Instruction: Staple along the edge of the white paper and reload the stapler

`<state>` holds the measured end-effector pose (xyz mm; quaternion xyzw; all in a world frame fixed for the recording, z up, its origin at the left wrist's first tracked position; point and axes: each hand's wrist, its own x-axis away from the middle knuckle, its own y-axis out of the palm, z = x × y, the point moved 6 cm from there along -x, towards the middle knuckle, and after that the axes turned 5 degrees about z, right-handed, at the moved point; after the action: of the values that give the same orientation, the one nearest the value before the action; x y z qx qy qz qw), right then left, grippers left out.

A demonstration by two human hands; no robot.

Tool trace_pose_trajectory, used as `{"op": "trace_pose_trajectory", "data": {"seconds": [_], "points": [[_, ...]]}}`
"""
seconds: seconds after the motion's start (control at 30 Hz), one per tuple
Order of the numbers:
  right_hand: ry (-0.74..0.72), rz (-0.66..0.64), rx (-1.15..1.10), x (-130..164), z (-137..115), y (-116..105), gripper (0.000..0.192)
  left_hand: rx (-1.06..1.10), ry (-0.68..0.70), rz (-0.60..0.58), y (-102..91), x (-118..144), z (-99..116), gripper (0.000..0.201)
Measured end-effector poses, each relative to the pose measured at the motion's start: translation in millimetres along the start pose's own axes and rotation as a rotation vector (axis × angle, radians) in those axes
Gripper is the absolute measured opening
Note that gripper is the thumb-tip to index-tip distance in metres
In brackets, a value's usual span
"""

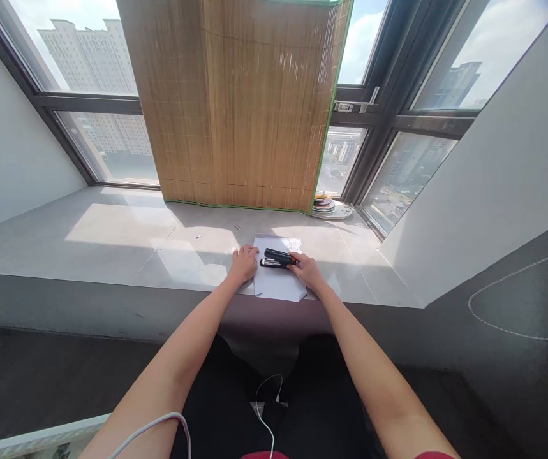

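White paper [278,287] lies on the window sill in front of me, its near end reaching the sill's front edge. My right hand [308,271] is closed round the rear end of a black stapler [278,258] with a bit of orange on it. The stapler points left over the paper, its jaws apart. At the paper's left edge my left hand [244,264] rests with bent fingers, the fingertips by the paper's edge. Whether it pinches the paper or only presses beside it, I cannot tell.
A brown slatted blind [254,115] with green edging hangs before the window, down to the tiled sill [106,255]. Stacked plates [333,210] stand at the back right corner. White cables [268,433] run near my lap and left arm. A beaded cord [474,312] hangs at right.
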<state>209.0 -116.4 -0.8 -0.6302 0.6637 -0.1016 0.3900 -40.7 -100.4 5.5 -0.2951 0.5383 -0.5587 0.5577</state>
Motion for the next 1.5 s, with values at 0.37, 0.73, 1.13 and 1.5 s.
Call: {"op": "trace_pose_trajectory", "data": {"seconds": [0.37, 0.73, 1.13, 1.5], "points": [[-0.058, 0.284, -0.099, 10, -7, -16, 0.031, 0.233, -0.053, 0.053, 1.4, -3, -10, 0.040], [-0.069, 0.106, -0.169, -4, -17, -5, 0.050, 1.089, -0.391, 0.237, -1.2, -5, -38, 0.023], [-0.495, 0.213, 0.203, -5, -151, 26, 0.015, 2.328, -0.812, 0.343, -5.4, 14, -79, 0.060], [-0.798, 0.012, 0.225, 18, -185, 76, 0.037, 2.265, -0.657, 0.432, -14.3, 22, -79, 0.056]]}}
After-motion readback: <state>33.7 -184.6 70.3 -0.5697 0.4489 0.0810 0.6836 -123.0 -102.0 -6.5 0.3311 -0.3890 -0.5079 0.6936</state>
